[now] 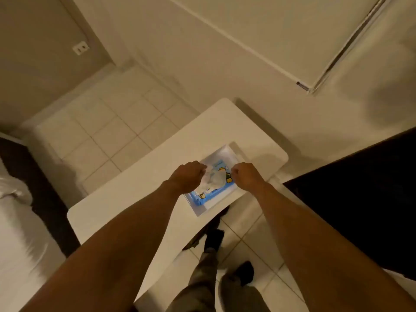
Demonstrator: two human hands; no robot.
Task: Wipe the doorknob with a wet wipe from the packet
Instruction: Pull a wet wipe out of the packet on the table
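Observation:
A blue and white packet of wet wipes (203, 195) lies flat near the right edge of a small white table (144, 176). A crumpled white wet wipe (212, 177) sticks up from the packet's middle. My left hand (186, 176) is closed on the wipe's left side. My right hand (246, 175) pinches at the packet's right side, at the wipe's edge; what exactly it grips is hidden. No doorknob is in view.
A white refrigerator (258, 37) stands behind the table. A dark counter (360, 194) is to the right. A bed with white sheets (15, 221) and a dark frame lies at the left. The floor is light tile (101, 122). My legs and dark shoes show below.

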